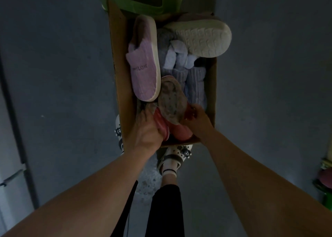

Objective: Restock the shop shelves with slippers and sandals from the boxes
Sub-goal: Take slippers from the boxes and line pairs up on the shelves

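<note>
Pink slippers lie in the near end of the box, directly between both hands. A sole-up grey slipper rests across them, its long axis running roughly along the box's length. Left hand grips the pair's left edge, fingers curled round it. Right hand grips the right side, though the exact hold is dim. Neither hand is nearer; both are in contact. Judgement: the lift goes straight up, and the grey slipper may slide off. Deeper in the box are a lilac slipper by the left wall and a white-soled slipper at the far right
</note>
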`<state>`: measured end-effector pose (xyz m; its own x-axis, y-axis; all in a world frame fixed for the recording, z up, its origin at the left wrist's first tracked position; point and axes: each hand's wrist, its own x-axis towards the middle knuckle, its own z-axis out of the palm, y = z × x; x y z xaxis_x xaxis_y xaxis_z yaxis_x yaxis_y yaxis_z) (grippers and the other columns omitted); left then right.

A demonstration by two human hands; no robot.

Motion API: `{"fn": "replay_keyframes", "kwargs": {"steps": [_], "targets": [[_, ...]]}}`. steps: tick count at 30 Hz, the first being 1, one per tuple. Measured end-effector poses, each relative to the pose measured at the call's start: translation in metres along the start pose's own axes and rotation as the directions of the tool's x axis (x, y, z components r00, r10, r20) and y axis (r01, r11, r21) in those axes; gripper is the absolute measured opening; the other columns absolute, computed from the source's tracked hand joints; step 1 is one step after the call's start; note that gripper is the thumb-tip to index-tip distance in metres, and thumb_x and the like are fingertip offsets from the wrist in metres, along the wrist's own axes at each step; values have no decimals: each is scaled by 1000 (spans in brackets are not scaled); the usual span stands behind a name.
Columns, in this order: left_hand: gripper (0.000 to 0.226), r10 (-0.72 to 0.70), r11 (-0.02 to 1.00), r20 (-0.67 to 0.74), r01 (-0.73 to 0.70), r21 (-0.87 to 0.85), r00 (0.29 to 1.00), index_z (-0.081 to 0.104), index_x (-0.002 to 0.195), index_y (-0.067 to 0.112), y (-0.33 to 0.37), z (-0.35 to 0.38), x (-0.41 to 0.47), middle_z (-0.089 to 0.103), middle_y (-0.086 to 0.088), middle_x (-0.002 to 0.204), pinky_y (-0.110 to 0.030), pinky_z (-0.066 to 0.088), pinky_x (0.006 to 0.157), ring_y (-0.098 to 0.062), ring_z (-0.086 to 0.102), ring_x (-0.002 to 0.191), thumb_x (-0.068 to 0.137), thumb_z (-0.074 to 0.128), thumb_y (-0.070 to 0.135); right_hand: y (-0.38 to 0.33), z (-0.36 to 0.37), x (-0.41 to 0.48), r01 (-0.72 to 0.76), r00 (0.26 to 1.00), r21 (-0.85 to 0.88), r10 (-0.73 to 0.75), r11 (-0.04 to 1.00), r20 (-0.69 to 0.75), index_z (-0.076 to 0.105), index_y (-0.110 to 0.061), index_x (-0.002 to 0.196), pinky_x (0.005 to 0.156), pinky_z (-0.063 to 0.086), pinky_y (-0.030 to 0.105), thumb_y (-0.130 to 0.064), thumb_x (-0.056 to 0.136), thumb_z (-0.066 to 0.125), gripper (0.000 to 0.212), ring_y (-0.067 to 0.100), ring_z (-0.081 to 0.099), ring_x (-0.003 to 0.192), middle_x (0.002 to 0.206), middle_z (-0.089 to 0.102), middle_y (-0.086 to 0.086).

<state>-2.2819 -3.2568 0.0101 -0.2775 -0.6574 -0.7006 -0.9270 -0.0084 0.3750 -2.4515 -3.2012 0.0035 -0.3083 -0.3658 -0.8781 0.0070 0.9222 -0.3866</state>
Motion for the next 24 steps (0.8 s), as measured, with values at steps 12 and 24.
{"fn": "replay_keyframes", "kwargs": {"steps": [12, 24], "targets": [[27, -125, 986, 154, 106, 127, 980, 56, 119, 9, 4, -19, 21, 54, -20, 123, -42, 46, 96, -36, 54, 113, 97, 47, 20, 11, -15, 1, -75, 994, 78, 68, 994, 90, 49, -13, 138, 92, 40, 23, -33, 81, 80, 68, 13, 50, 111, 131, 49, 0], [13, 30, 983, 76, -43, 177, 997, 60, 96, 17, 20, -26, -8, 59, -14, 115, -39, 42, 89, -32, 46, 110, 95, 49, 24, 21, -16, -30, -87, 995, 262, 96, 961, -21, 54, -23, 109, 93, 53, 42, -22, 86, 74, 30, 25, 62, 103, 106, 63, 0]]}}
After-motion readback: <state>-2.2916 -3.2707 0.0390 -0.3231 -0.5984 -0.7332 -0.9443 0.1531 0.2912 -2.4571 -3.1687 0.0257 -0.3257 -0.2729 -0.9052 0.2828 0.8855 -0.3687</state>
